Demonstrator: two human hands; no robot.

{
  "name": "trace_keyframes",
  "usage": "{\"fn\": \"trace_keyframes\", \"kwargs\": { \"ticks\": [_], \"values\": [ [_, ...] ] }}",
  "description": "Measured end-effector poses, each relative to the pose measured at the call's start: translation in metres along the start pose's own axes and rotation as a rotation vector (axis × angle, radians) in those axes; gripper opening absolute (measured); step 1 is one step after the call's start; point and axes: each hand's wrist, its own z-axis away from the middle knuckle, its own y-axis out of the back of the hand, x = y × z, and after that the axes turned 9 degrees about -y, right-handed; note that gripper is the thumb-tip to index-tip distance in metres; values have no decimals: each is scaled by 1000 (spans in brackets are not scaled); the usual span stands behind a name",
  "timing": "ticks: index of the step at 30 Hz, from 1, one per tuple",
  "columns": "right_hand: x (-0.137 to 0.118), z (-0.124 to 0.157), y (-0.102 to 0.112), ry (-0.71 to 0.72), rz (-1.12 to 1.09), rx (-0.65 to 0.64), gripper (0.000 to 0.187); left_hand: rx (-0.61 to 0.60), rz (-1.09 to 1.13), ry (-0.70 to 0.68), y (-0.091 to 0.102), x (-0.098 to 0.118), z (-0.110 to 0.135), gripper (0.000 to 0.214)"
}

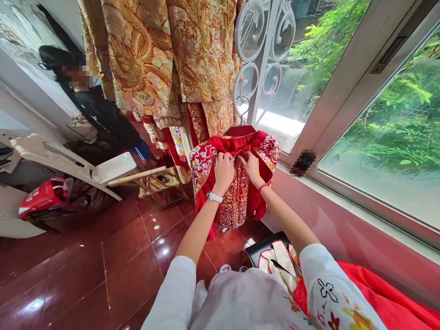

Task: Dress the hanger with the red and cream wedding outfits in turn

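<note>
Red embroidered jacket (231,208) hangs on a hanger (240,130) beside a window (332,103). Left hand (223,167) and right hand (250,167) pinch its front near the neckline, apparently adjusting the opening; next calls for aligning both edges evenly.

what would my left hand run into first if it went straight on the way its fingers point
The red embroidered jacket: your left hand is on its front, near the neckline. Beyond that, perhaps the hanger, though depth is unclear here.
</note>
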Motion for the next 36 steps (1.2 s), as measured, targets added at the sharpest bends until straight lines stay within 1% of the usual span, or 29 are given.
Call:
{"fn": "trace_keyframes", "kwargs": {
  "ticks": [2,4,6,8,9,11,12,14,17,19,21,23,25,27,28,30,32,34,35,36],
  "values": [
    [-1,1,0,19,-24,-9,26,-45,89,8,7,1,0,13],
    [-1,5,1,36,-70,-32,25,-104,240,77,11,1,-2,14],
    [-2,10,5,5,-176,-34,22,-189,438,224,12,-1,-3,13],
    [-3,14,12,-89,-344,-56,22,-308,653,396,12,-2,-5,16],
    [-3,14,19,-138,-426,-94,24,-376,760,461,13,-3,-5,18],
    [-4,9,36,-189,-531,-215,30,-475,959,525,18,-4,-8,24],
    [-5,4,47,-181,-544,-278,32,-485,1041,534,22,-4,-10,27],
    [-6,-7,71,-115,-526,-346,36,-443,1156,536,32,-5,-16,31],
    [-6,-21,97,-50,-511,-316,33,-368,1236,559,46,-9,-23,32],
    [-4,-21,105,-71,-506,-293,27,-332,1271,602,51,-13,-26,31],
    [-3,-17,110,-97,-472,-322,20,-287,1312,645,53,-15,-26,30],
    [-2,-11,116,-54,-373,-371,14,-270,1370,648,54,-16,-26,26],
    [-3,-8,124,31,-180,-396,18,-291,1415,614,56,-15,-26,20],
    [-4,-8,128,87,54,-344,20,-312,1412,557,58,-12,-27,28],
    [-4,-9,127,101,152,-276,19,-311,1389,523,58,-10,-27,35],
    [-5,-12,117,120,255,-74,17,-290,1314,442,58,-7,-28,45],
    [-8,-17,99,143,240,136,18,-285,1206,355,55,-4,-28,49],
    [-15,-21,78,151,130,286,20,-305,1064,271,51,-2,-29,48],
    [-20,-24,69,152,47,320,21,-308,979,228,49,-1,-30,47],
    [-26,-26,61,157,-46,305,20,-290,885,182,47,0,-32,45]
  ]
}}
